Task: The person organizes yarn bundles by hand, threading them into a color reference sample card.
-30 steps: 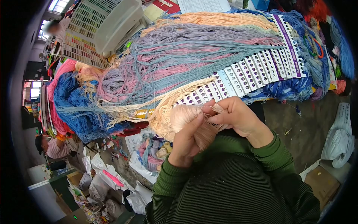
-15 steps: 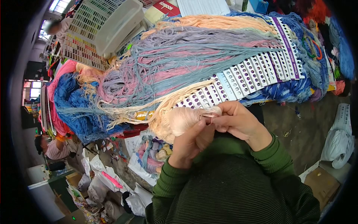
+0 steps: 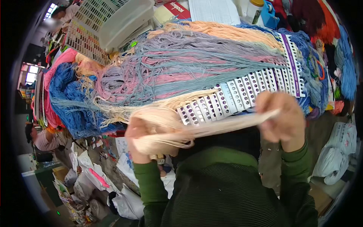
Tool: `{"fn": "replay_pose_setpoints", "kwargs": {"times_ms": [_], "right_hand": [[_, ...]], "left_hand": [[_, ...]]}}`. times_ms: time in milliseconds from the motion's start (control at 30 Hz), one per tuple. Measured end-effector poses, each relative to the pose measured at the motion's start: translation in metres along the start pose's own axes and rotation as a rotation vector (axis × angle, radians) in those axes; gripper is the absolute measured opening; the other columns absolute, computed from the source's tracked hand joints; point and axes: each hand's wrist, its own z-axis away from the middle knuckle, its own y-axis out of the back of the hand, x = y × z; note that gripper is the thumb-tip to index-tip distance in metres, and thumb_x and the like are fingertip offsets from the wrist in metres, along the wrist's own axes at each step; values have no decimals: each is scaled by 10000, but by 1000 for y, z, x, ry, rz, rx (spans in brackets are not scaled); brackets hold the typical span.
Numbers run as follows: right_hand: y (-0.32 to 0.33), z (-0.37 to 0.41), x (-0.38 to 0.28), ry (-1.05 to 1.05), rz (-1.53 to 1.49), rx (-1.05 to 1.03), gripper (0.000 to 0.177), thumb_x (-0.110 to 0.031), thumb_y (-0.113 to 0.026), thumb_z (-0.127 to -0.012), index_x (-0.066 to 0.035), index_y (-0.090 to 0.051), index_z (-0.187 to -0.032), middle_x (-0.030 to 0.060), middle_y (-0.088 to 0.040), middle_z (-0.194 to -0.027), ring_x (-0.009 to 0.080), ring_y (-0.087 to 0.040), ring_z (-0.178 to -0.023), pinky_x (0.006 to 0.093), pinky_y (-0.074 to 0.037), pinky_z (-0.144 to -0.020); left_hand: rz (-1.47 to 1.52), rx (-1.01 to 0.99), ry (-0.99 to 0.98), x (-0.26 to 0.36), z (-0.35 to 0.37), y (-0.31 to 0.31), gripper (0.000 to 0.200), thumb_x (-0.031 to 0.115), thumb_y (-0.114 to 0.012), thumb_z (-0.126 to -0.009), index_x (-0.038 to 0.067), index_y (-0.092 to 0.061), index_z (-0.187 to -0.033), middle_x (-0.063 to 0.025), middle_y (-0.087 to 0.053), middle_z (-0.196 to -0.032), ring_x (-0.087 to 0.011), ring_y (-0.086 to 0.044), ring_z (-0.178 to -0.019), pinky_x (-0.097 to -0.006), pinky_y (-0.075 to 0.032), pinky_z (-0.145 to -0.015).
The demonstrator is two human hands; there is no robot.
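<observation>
A pale cream-pink skein of thread (image 3: 223,128) is stretched between my two hands in front of my body. My left hand (image 3: 137,132) is inside the looped, bulky end, with strands draped over it and hiding most of its fingers. Pinching the narrow far end, my right hand (image 3: 281,117) is closed and smeared by motion. Just beyond lies a row of white punched thread cards (image 3: 236,92). Long lilac, pink and teal threads (image 3: 181,62) spread from the cards to the left, with cream threads (image 3: 189,99) along the near edge.
A clear plastic bin (image 3: 126,24) and a slotted white basket (image 3: 85,41) stand at the back left. Blue yarn (image 3: 70,102) heaps at the table's left end. A jar (image 3: 254,10) and a blue tape dispenser (image 3: 269,15) sit behind. White bags (image 3: 336,151) lie on the right.
My hands have moved apart, the left one leftward and the right one rightward and up. The bunched skein is now drawn out long between them.
</observation>
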Motion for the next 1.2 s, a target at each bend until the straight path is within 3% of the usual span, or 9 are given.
{"fn": "replay_pose_setpoints", "kwargs": {"times_ms": [100, 267, 367, 433, 500, 600, 700, 933, 1200], "right_hand": [[38, 7, -27, 175, -477, 152, 72, -57, -389, -832, -17, -404, -774, 137, -471, -816, 100, -468, -554, 222, -445, -501], [190, 44, -135, 295, -112, 612, 223, -64, -392, -818, 58, -413, -1003, 123, -474, -825, 177, -486, -738, 234, -400, -776], [231, 56, -202, 472, 154, 499, 255, -72, -414, -800, 58, -442, -1017, 123, -498, -882, 182, -496, -841, 253, -370, -823], [237, 60, -225, 560, 350, 441, 250, -75, -421, -792, 53, -462, -1003, 117, -505, -898, 176, -491, -864, 265, -362, -829], [182, 22, -167, 544, 868, 587, 213, -110, -428, -789, 31, -509, -926, 78, -517, -855, 166, -485, -811, 286, -368, -791], [115, -36, -49, -103, 1072, 624, 94, -101, -530, -726, -20, -566, -759, 20, -538, -735, 100, -490, -718, 214, -378, -670], [119, -48, 33, -118, 888, 475, 60, -71, -612, -651, -16, -604, -672, -7, -537, -617, 57, -456, -527, 192, -361, -479], [110, -37, 80, 207, 1339, 387, 98, -21, -552, -580, -12, -517, -671, 92, -471, -636, 245, -470, -574, 314, -366, -496], [88, -26, 77, 324, 1677, 245, 336, -261, -591, -578, -33, -557, -824, 113, -476, -768, 270, -466, -636, 366, -350, -556]], "left_hand": [[-1211, 204, -220, -93, 13, 131, 72, 105, -490, -689, 44, -526, -681, -23, -509, -647, -145, -502, -614, -274, -416, -520], [-177, 620, 599, -130, 56, 251, 243, 204, -428, -764, 18, -548, -864, -133, -566, -862, -235, -539, -795, -324, -454, -627], [-249, 554, 131, -47, 49, 183, 393, 271, -335, -814, -44, -510, -972, -208, -540, -924, -288, -544, -822, -390, -455, -706], [533, 463, 353, -24, 8, 160, 356, 259, -390, -813, -38, -482, -986, -156, -571, -856, -241, -571, -779, -318, -476, -644], [1028, -68, 405, -18, -28, 94, 332, 249, -343, -834, -31, -479, -950, -116, -539, -721, -150, -528, -607, -288, -465, -564], [1274, -200, 595, -1, -51, -30, 174, 116, -353, -840, 21, -497, -812, 40, -403, -556, -29, -364, -397, -156, -310, -365], [548, -379, 689, 70, -54, -131, 125, 77, -541, -733, 27, -486, -833, -11, -492, -642, -96, -463, -537, -185, -377, -466], [137, -452, 827, 19, -58, -199, 162, 180, -530, -763, 23, -538, -728, -9, -484, -660, -69, -430, -603, -180, -346, -540], [536, -424, 883, 13, -58, -190, 128, 94, -515, -759, 13, -512, -858, -1, -489, -689, -55, -444, -605, -162, -353, -529]]}}
